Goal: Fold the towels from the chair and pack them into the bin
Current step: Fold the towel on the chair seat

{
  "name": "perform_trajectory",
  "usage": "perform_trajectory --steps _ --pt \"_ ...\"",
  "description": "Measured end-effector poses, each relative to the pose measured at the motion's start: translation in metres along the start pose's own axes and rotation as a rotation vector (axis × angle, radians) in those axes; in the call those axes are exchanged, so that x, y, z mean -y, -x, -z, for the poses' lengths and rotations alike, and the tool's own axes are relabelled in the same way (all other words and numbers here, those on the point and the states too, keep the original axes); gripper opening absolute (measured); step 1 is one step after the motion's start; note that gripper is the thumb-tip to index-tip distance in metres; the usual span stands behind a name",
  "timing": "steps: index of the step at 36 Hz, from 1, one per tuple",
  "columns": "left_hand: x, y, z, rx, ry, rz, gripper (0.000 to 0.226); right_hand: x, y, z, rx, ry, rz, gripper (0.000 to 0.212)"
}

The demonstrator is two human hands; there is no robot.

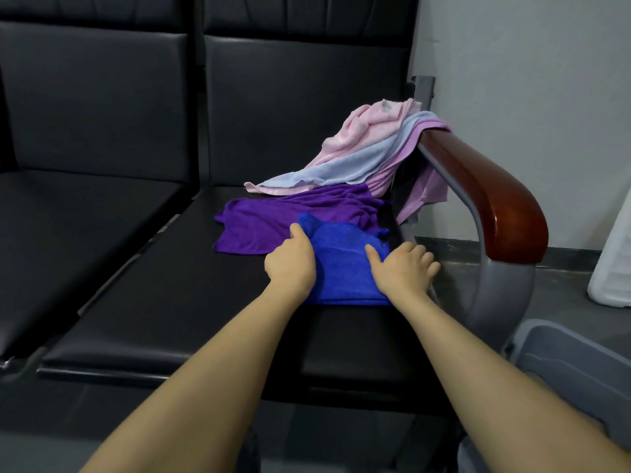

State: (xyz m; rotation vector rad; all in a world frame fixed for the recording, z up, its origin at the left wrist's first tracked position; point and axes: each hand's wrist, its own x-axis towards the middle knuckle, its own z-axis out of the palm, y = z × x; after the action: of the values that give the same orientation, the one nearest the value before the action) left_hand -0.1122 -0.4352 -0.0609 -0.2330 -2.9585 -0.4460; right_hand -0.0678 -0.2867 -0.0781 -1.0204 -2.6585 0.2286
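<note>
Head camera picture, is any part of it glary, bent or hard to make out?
Head view: glare streaks the wooden armrest; wide-angle bending curves the seat edges; the black seat loses detail in shadow; the blue towel stays sharp; the grey bin is cropped.

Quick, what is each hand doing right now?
Left hand: open, pressing flat on the folded bright blue microfibre towel.
Right hand: open, fingers spread, resting on the towel's right edge.
</note>
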Motion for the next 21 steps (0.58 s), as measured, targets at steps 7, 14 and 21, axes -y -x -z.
perform_trajectory --steps 7,14,21 --pt "0.003 0.002 0.002 -0.024 -0.024 -0.03 0.034 0.009 0.001 0.002 0.159 0.052 0.066 0.057" --pt "0.009 0.003 0.01 -0.061 -0.033 -0.051 0.04 0.019 0.014 0.018 0.091 -0.085 0.178 0.032" --pt "0.015 0.008 0.039 -0.21 -0.046 -0.057 0.031 0.033 0.029 0.05 -0.124 -0.157 0.235 0.038"
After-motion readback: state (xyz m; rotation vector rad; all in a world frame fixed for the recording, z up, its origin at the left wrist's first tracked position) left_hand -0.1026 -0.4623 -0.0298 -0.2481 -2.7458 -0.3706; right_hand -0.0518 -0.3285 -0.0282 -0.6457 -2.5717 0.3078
